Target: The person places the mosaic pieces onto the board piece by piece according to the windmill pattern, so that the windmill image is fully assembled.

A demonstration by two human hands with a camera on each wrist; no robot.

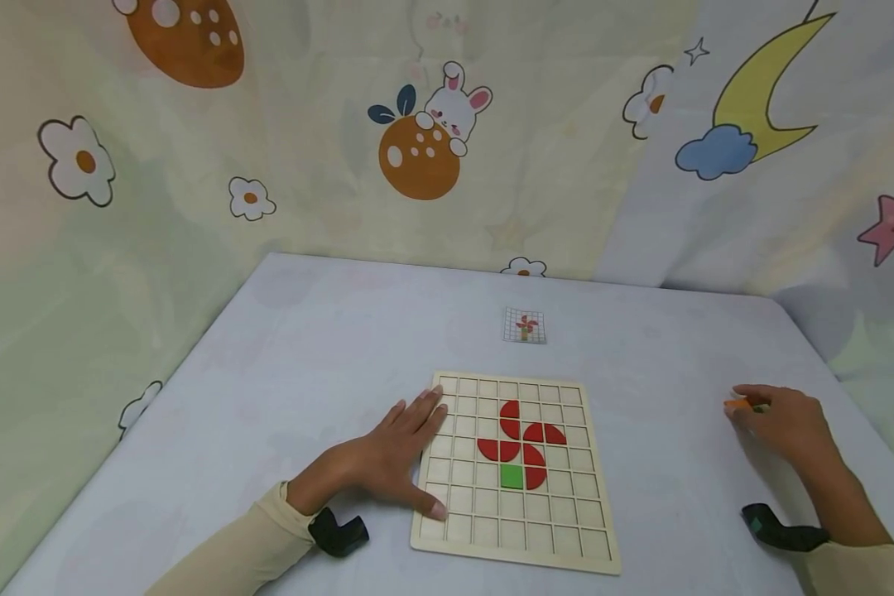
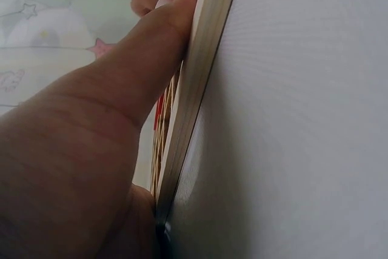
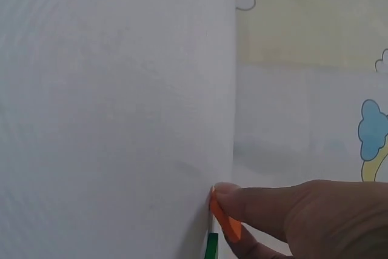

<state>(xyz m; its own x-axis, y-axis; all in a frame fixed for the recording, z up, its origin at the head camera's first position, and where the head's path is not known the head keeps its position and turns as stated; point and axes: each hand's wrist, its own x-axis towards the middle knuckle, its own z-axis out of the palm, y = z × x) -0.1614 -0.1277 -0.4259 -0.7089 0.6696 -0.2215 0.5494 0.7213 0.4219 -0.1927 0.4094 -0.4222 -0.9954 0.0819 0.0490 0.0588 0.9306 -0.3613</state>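
My left hand (image 1: 387, 457) rests with spread, fairly straight fingers on the left edge of a wooden grid board (image 1: 487, 530). In the left wrist view the thumb (image 2: 163, 34) lies over the board's rim. Several red quarter-round pieces (image 1: 534, 478) form a pinwheel in the grid, and a green square (image 1: 511, 477) sits under it. Off to the right, my right hand (image 1: 785, 422) pinches an orange piece (image 3: 227, 218) between thumb and finger, low over the table. Beside it is a green piece (image 3: 211, 247), partly cut off by the frame edge in the right wrist view.
A small printed card (image 1: 525, 326) showing a pinwheel on a grid lies behind the board. The white tabletop (image 1: 328, 348) ends at a cartoon-printed cloth backdrop (image 1: 305, 124). Black straps (image 1: 782, 530) sit around both wrists.
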